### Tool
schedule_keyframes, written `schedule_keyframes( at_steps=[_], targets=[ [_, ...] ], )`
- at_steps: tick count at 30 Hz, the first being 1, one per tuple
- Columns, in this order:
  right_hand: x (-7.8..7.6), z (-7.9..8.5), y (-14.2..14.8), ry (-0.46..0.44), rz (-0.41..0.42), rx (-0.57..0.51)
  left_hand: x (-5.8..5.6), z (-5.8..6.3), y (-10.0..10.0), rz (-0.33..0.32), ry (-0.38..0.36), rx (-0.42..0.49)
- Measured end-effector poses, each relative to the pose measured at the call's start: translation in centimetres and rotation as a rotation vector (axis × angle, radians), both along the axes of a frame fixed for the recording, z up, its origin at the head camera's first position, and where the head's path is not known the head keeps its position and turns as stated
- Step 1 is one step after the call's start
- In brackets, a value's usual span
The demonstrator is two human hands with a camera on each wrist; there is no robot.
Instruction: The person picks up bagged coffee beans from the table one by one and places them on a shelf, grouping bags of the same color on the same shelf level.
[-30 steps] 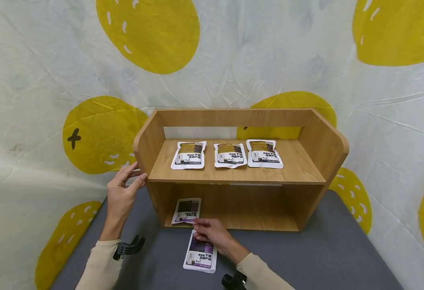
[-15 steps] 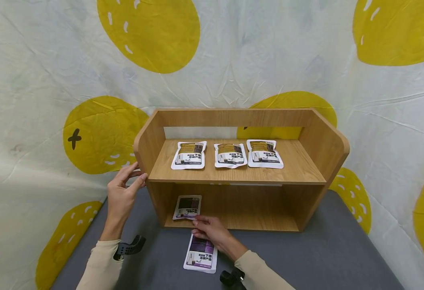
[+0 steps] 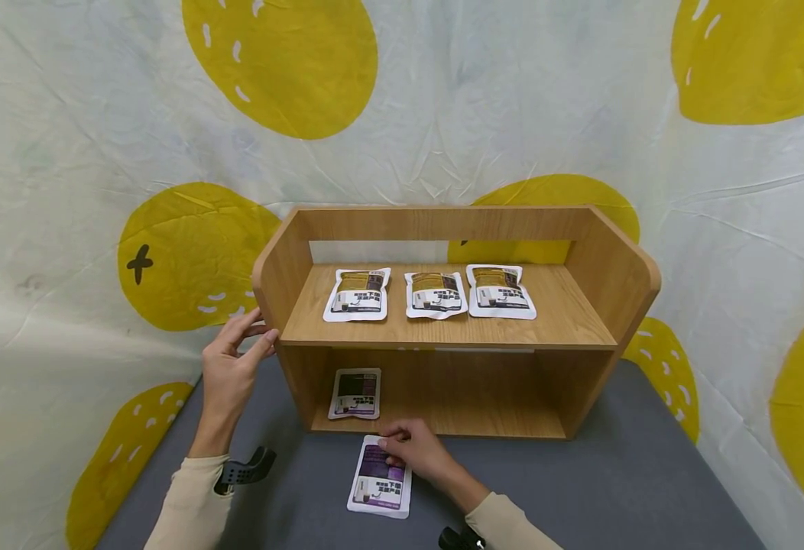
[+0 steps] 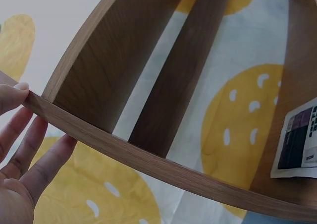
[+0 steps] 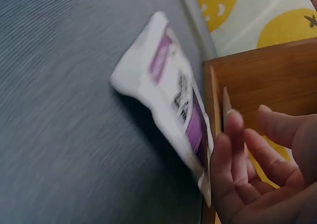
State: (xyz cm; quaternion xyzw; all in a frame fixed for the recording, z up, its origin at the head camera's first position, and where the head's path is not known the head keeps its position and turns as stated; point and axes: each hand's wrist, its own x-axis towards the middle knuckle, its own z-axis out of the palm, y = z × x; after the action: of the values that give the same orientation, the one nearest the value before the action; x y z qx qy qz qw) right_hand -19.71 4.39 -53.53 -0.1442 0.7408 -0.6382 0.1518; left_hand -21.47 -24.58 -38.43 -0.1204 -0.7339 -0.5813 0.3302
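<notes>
In the head view, my left hand (image 3: 231,374) holds the left side panel of a two-tier wooden shelf (image 3: 450,342). The left wrist view shows the thumb on the panel's front edge and the fingertips along its outer side. My right hand (image 3: 421,452) is just in front of the lower tier, thumb and fingers apart, with nothing held. It overlaps the upper right of a white and purple pouch (image 3: 377,493) lying on the table. Another pouch (image 3: 357,393), dark and purple, lies flat at the left of the lower tier, near its front edge.
Three white and gold pouches (image 3: 436,296) lie in a row on the upper tier. The grey table (image 3: 601,489) runs around the shelf's base. Behind stands a pale cloth backdrop (image 3: 429,99) with yellow round figures.
The right hand pushed the lower-tier pouch slightly deeper, let go of it, and drew back toward the table pouch. The left hand stayed at the side panel.
</notes>
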Motion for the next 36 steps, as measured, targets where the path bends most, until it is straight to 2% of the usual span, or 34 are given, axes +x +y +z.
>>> schedule_keyframes(
  at_steps=[5,10,15,18,24,28,32,36],
  targets=[
    [0.5,-0.3,1.6,0.21,-0.063,0.23,-0.1,0.0,-0.1,-0.008,0.002,0.007],
    [1.0,-0.5,2.6,0.318,-0.127,0.387,-0.1,-0.1,-0.1,-0.006,-0.001,0.016],
    [2.1,-0.4,2.9,0.413,-0.23,0.554,-0.1,-0.2,-0.1,-0.008,0.0,0.018],
    [3.0,-0.3,2.7,0.413,-0.258,0.626,-0.1,-0.2,-0.1,-0.005,0.0,0.013],
    [4.1,-0.8,1.3,0.367,-0.235,0.722,-0.2,-0.1,-0.2,0.003,0.003,0.012],
    [4.6,-1.1,0.3,0.35,-0.281,0.77,-0.1,-0.1,-0.2,0.006,-0.002,0.005],
    [4.9,-1.1,-0.2,0.32,-0.314,0.744,-0.1,-0.1,-0.1,0.007,-0.011,0.006],
    [5.0,-1.0,0.2,0.307,-0.265,0.618,-0.1,-0.2,-0.1,0.009,-0.013,0.003]
  ],
)
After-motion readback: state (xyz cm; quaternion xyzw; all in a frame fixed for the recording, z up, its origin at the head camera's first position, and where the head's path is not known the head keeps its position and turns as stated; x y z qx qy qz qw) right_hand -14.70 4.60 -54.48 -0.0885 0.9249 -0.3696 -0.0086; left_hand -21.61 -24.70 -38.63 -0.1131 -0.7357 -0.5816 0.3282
